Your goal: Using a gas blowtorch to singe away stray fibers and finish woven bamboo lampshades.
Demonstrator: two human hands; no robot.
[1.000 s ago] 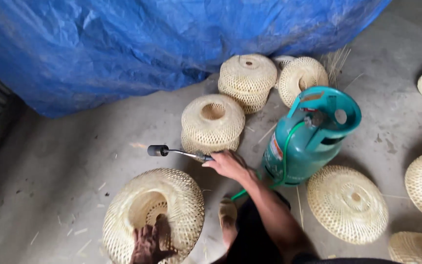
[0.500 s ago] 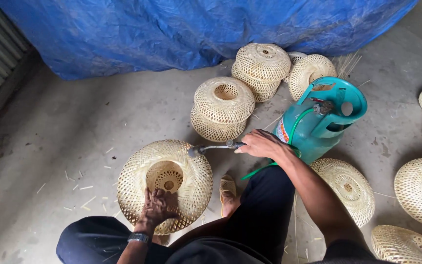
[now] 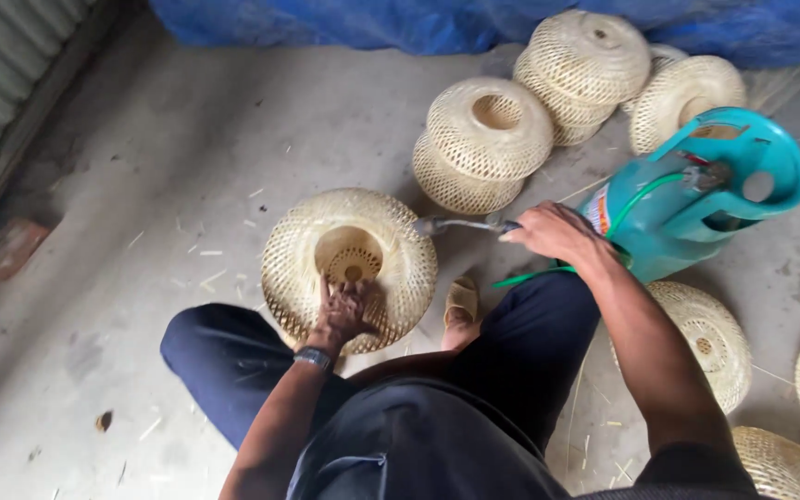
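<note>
- Left hand [image 3: 344, 313] grips the woven shade [image 3: 349, 268] by its rim.
- Right hand [image 3: 553, 231] closes around a torch [image 3: 465, 225], its tip beside the shade, gas cylinder [image 3: 696, 199] just behind.

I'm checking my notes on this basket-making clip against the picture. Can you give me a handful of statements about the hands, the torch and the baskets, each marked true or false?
1. The left hand grips the rim of a woven basket. True.
2. The right hand holds a metal torch wand pointed at that basket. True.
3. The gas cylinder is red. False: it is teal green, with a green hose running from it.
4. The blue tarp lies under the person's feet. False: it is at the far edge of the floor, behind the baskets.
5. Two baskets stand stacked beyond the held basket. True.
</note>
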